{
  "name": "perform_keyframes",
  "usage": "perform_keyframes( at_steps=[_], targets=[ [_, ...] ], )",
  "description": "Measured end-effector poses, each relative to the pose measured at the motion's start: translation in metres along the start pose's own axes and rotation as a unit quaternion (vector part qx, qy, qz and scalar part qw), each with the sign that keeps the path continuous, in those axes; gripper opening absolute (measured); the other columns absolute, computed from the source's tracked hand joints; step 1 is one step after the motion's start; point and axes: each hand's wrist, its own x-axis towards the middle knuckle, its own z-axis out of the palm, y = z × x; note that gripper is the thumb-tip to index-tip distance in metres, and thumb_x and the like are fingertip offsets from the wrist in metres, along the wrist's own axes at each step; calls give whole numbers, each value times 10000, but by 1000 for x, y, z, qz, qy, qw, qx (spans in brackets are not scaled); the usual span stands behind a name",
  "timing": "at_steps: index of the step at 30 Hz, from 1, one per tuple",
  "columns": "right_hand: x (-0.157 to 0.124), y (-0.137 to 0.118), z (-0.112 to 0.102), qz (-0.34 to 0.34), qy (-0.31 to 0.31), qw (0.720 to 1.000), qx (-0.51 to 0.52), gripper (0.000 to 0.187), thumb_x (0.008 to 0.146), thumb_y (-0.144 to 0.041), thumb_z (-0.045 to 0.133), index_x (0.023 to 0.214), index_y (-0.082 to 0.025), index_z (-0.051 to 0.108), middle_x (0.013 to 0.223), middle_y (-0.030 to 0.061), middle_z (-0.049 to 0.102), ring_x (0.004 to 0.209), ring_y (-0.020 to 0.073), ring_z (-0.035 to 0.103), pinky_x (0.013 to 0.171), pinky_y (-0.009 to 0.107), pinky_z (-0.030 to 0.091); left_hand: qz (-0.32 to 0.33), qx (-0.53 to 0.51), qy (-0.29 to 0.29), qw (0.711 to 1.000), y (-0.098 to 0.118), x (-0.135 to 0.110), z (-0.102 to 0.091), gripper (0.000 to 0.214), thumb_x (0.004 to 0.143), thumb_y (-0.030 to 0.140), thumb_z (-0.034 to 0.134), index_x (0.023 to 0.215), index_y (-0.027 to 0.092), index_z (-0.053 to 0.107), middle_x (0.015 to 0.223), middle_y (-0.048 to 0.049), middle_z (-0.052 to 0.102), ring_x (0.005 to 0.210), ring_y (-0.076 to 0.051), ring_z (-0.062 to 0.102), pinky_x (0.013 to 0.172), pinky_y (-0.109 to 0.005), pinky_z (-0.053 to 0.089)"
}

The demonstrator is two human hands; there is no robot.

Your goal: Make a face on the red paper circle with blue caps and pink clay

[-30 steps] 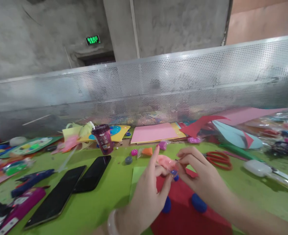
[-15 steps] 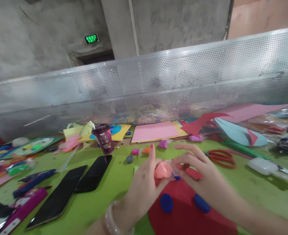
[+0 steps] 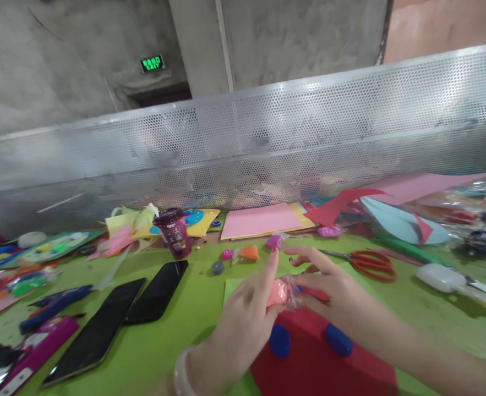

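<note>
Between my two hands is a lump of coral-pink modelling clay in clear plastic wrap point(image 3: 279, 291). My left hand point(image 3: 246, 311) grips the clay between thumb and fingers. On the other side, my right hand point(image 3: 329, 283) pinches the crinkled end of the wrap. Below them lies a red paper shape point(image 3: 321, 357) on a green sheet, bearing a flat blue clay disc point(image 3: 280, 341) and a blue clay oval point(image 3: 338, 340). Part of the red paper is hidden by my hands.
Two black phones point(image 3: 158, 291) lie left, near a purple cup point(image 3: 174, 234). Red-handled scissors point(image 3: 372, 265) rest to the right. Behind my hands are an orange clay packet point(image 3: 250, 252), a purple packet point(image 3: 274, 241) and pink paper point(image 3: 263, 220). A perforated metal panel point(image 3: 243, 148) stands at the back.
My left hand has turned slightly and now covers more of the pink clay. The wrap stretches toward my right hand, whose fingers have shifted. The orange packet is more exposed.
</note>
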Motion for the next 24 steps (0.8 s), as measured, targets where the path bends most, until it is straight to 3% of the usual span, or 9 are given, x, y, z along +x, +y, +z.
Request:
perform_keyframes(
  at_steps=[4,9,15,21,24],
  targets=[
    [-1,-5,3,51,0,997,60,145,781,-86,608,830,-213,659,1214,77,479,973,189,572,807,327,543,9,-12,5,1000,1,0,-2,747,789,54,436,1426,255,102,1270,-122,536,1028,-221,586,858,-388,498],
    [-2,-9,3,48,16,996,71,65,802,-168,612,848,-206,637,1342,87,346,1046,200,530,823,322,539,-9,-53,12,998,3,-1,-4,731,818,85,415,1432,220,42,1024,-98,660,878,-179,615,827,-362,511],
    [-5,-12,5,62,27,995,67,97,803,-207,602,897,-206,626,1271,99,417,1107,222,506,876,347,512,-12,-60,10,998,0,-3,-1,679,836,125,403,1431,191,83,839,-73,667,733,-160,606,813,-359,504],
    [-5,-19,5,67,53,993,76,75,803,-158,562,796,-212,614,1140,82,476,1118,229,471,887,385,494,-102,-89,-1,991,9,2,-4,685,791,149,435,1420,168,166,798,-56,681,686,-166,608,705,-331,528],
    [-3,-18,2,55,88,993,47,86,803,-166,560,776,-223,617,1102,79,478,1091,243,471,875,426,492,-126,-150,-3,981,15,7,-8,751,779,136,462,1429,207,94,776,-5,694,661,-134,610,676,-266,522]
  ],
)
